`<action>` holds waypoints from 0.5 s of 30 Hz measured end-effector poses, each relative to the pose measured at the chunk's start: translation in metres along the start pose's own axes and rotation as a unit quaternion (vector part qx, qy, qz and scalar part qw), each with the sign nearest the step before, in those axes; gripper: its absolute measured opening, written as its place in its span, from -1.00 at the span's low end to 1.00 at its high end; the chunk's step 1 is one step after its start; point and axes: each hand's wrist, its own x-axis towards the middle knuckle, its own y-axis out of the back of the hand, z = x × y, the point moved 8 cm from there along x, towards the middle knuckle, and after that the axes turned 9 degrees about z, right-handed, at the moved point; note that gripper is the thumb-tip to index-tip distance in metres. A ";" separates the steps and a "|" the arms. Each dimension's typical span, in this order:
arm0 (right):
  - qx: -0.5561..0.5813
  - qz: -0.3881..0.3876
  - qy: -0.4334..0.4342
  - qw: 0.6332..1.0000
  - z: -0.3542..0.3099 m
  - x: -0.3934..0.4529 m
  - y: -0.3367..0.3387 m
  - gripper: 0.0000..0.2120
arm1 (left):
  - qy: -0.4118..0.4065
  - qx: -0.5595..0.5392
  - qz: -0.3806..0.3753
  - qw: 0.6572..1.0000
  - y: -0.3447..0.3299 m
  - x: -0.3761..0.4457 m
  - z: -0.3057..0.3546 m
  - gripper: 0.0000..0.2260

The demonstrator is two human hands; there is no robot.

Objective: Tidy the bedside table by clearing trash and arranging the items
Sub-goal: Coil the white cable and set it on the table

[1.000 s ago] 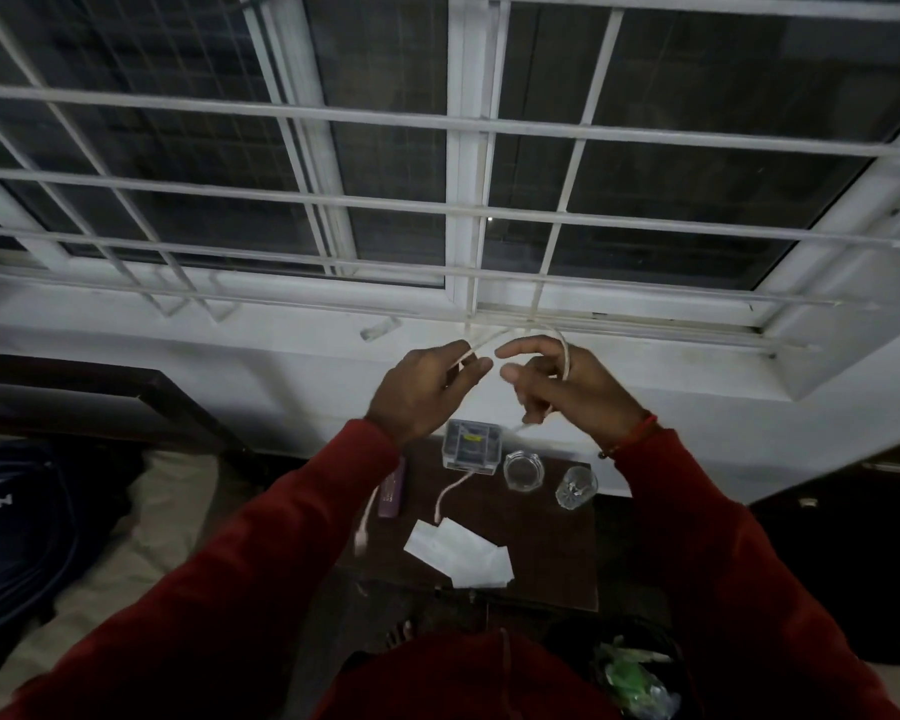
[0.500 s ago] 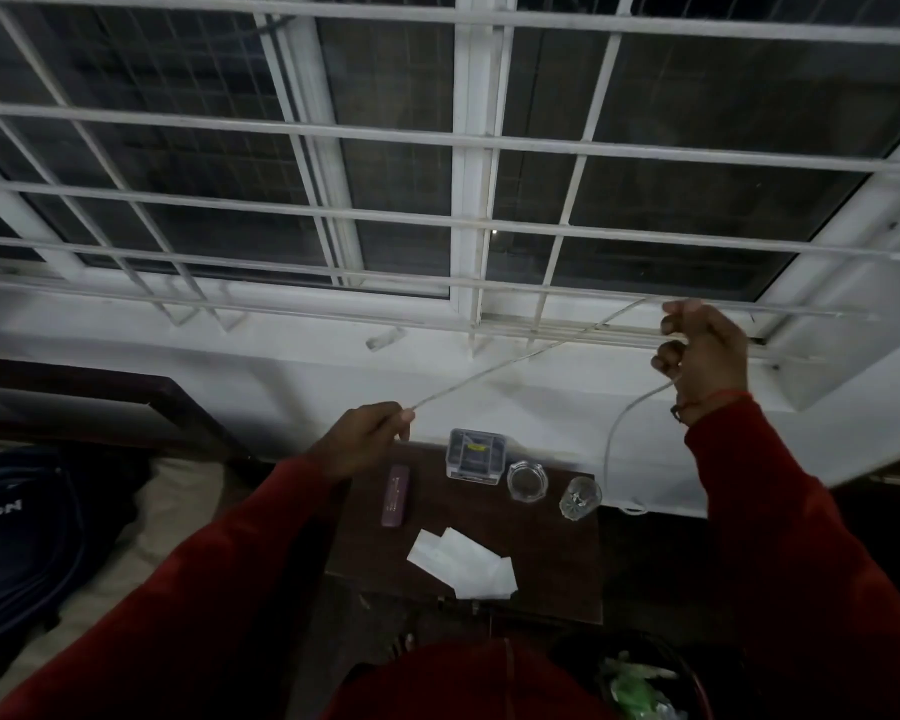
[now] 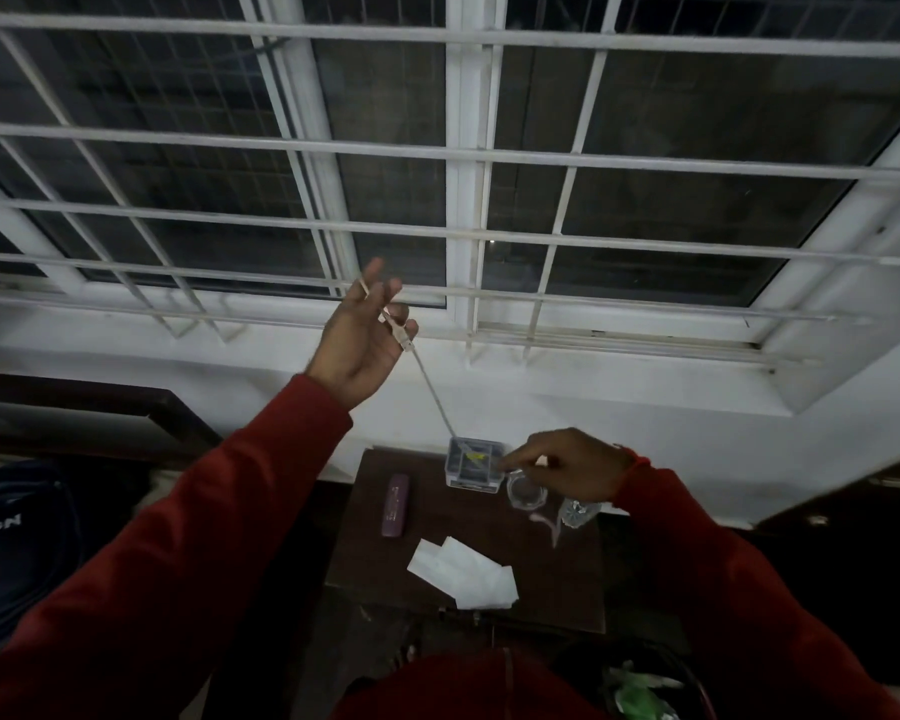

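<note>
I read the white cable (image 3: 429,379) as the item in hand. Its long axis runs diagonally, from the raised left hand (image 3: 362,340) at upper left down and right to the clear plastic box (image 3: 474,465) at the far edge of the counter (image 3: 551,579). The left hand holds the plug end loosely between curled fingers, palm partly open, high above the counter. The right hand (image 3: 567,470) sits low, fingers pinched at the box's right rim; I cannot tell whether it grips the cable's lower end.

The right hand is the nearer one to the box, so I judge that feeding the cable in falls to it while the left lowers the slack.

Clearances: a glass dish (image 3: 526,493) lies just right of the box, a small tumbler (image 3: 575,511) beside that under the right wrist. A purple case (image 3: 395,505) lies left, white paper (image 3: 463,571) near. The counter's centre is open.
</note>
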 end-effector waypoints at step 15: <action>0.117 0.410 -0.064 0.902 0.013 -0.021 0.126 -0.86 | 0.154 0.397 -0.200 0.882 -0.021 -0.088 -0.120 -0.51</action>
